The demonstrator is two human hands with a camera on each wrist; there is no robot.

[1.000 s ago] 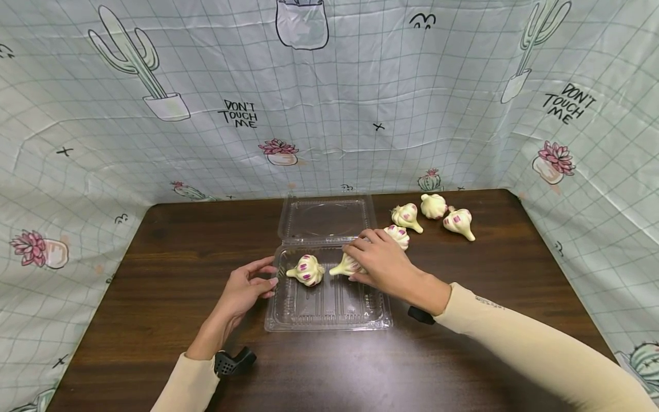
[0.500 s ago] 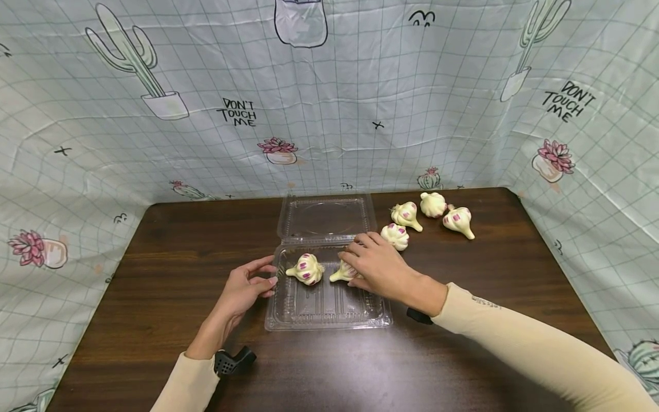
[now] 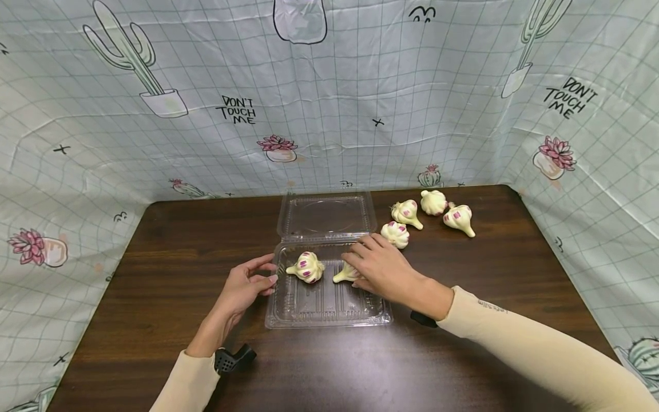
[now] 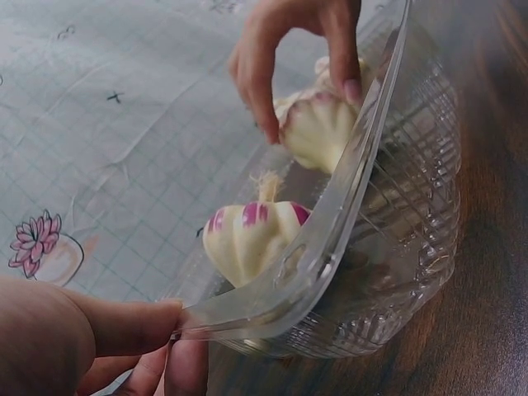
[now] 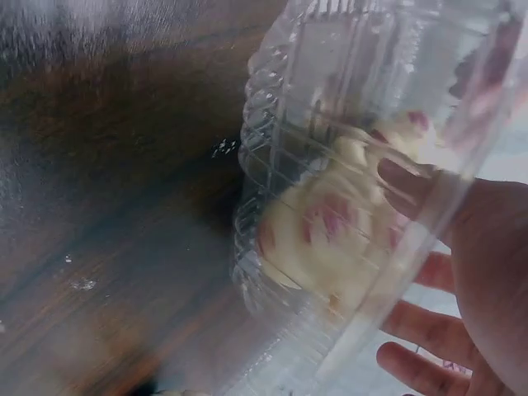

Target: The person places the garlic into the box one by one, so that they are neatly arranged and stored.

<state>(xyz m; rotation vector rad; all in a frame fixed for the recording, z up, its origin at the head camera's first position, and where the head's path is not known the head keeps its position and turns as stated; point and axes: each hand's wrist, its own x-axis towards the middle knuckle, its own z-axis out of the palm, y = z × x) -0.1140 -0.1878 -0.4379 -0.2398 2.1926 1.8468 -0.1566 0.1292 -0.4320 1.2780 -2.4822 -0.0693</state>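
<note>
A clear plastic clamshell container (image 3: 329, 316) lies on the table with its lid (image 3: 329, 216) folded back. My left hand (image 3: 243, 290) pinches the container's left rim between thumb and fingers, as the left wrist view shows closely. Inside, a garlic bulb (image 3: 308, 268) with purple patches lies on the left side, stem pointing left. My right hand (image 3: 385, 268) reaches over the right side and grips a second garlic bulb (image 3: 346, 274), its thumb and fingers on either side. The hand covers most of that bulb in the head view. Its stem points left too.
Behind my right hand, a loose garlic bulb (image 3: 395, 234) lies close to the container. Farther back right are three more: one garlic bulb (image 3: 407, 213), another garlic bulb (image 3: 433, 202) and a third garlic bulb (image 3: 460, 220). A patterned curtain (image 3: 329, 114) surrounds the dark wooden table (image 3: 170, 257).
The right hand shifts slightly back and then right within the container, its bulb moving a little with it. My left hand stays on the rim.
</note>
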